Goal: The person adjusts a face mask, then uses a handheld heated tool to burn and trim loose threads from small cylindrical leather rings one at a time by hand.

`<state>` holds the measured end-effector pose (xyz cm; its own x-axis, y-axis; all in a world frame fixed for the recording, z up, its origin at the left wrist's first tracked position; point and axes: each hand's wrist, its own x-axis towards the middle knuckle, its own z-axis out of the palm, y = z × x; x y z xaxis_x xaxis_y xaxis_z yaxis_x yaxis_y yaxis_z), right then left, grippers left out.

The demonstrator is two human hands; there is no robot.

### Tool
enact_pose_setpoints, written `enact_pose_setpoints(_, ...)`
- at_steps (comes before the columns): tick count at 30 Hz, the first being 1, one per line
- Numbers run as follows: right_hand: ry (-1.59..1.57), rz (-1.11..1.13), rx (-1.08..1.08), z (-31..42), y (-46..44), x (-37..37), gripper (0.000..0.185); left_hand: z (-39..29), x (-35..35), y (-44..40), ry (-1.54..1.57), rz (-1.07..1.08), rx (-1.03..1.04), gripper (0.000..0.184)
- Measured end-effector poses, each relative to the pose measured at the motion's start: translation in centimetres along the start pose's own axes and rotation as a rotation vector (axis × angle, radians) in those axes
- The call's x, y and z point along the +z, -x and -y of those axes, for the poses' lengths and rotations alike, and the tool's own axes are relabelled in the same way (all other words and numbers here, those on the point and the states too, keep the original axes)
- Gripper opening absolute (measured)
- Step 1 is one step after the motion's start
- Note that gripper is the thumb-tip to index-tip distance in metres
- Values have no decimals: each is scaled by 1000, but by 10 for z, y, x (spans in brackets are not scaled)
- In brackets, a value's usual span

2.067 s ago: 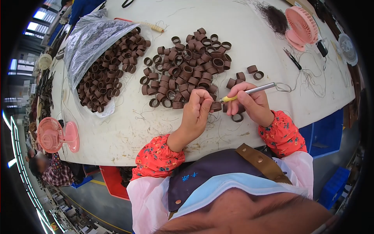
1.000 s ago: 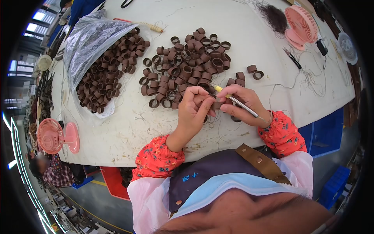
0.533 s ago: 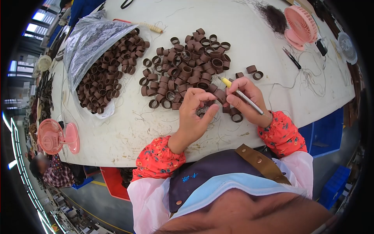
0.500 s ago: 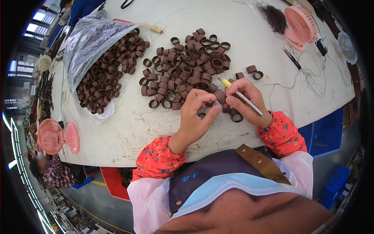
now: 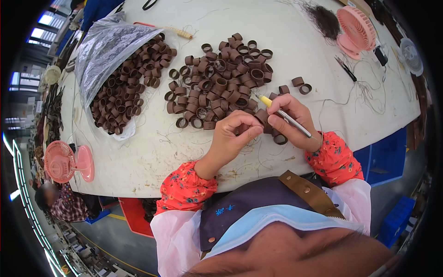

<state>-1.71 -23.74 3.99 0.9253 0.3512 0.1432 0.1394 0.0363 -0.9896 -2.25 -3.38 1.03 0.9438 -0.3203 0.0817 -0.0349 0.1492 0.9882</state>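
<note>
A slim metal tool with a yellow collar (image 5: pixel 266 100) lies in my right hand (image 5: pixel 295 121), its fingers closed round it and its tip pointing up and left. Between the two hands is a brown ring (image 5: pixel 262 116), close to the fingertips of both. My left hand (image 5: pixel 233 134) has thumb and forefinger brought close together at the ring's left side; whether a thread is pinched there is too small to tell. Beyond the hands spreads a pile of brown rings (image 5: pixel 221 83). A few loose rings (image 5: pixel 305 88) lie to the right.
A clear plastic bag (image 5: pixel 108 51) with many rings lies at the left of the white table (image 5: pixel 152 161). Pink fans (image 5: pixel 60 161) (image 5: pixel 356 30) stand at both sides. Black snips (image 5: pixel 346 69) and loose threads lie right. A seated person (image 5: pixel 67 203) is at the far left.
The tool has swung from pointing left at the left fingertips to lying back across my right palm. My left thumb and forefinger, apart half a second ago, have come together near the ring.
</note>
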Motion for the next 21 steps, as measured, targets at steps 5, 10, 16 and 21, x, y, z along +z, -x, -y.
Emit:
enact_pose_setpoints(5,-119,32,89,2,-1,-3,18,2,-3,1,-24,38,6,5)
enact_pose_setpoints(10,-192,34,110,2,-2,-2,17,-3,0,2,287,97,-110,7)
enact_pose_setpoints(16,0,3,-6,-5,-1,-1,23,-1,0,1,253,62,1,7)
enact_pose_setpoints(21,40,-60,-83,5,-2,-4,26,4,-5,-2,-86,-112,151,7)
